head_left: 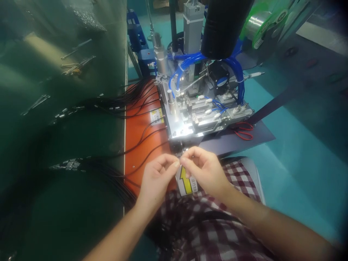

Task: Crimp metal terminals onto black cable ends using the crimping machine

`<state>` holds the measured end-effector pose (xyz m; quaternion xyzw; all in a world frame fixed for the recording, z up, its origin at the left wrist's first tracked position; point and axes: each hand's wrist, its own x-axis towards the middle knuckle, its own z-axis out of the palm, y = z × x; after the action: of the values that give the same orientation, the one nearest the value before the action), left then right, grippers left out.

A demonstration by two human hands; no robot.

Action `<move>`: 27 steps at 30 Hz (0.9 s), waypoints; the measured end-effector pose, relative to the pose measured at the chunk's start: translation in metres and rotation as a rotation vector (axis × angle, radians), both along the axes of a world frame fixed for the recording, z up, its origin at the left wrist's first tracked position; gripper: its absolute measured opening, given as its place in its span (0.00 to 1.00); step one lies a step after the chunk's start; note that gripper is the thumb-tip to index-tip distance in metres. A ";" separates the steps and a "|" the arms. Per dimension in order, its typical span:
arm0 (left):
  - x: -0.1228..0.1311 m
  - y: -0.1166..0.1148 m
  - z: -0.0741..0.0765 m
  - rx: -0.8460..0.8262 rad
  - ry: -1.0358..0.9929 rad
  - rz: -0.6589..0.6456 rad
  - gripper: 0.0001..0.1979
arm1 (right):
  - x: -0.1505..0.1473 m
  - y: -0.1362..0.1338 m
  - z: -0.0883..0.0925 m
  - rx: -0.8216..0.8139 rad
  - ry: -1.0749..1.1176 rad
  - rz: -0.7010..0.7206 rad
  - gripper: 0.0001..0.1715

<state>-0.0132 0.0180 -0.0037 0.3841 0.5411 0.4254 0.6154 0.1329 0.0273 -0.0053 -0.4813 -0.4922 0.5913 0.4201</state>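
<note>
My left hand and my right hand meet fingertip to fingertip at the near edge of the metal machine. Both are closed in a pinch. What lies between the fingertips is too small or hidden to make out. Just below them shows a white label with a yellow arrow. Thin black cables run over the orange plate to the left of my hands, several of them reaching the machine's side.
Bundles of black cables with metal connector ends lie on the dark green table at left. Blue air hoses arch over the machine. A green-rimmed wire spool and a black cylinder hang above. Red-handled loops lie at right.
</note>
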 end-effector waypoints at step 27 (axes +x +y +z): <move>0.002 0.010 0.011 -0.058 0.164 -0.079 0.11 | 0.021 0.028 0.007 -0.053 -0.034 0.015 0.08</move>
<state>-0.0114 0.0275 0.0068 0.4205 0.5862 0.3523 0.5962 0.1535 0.0554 0.0017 -0.4985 -0.4869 0.5990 0.3946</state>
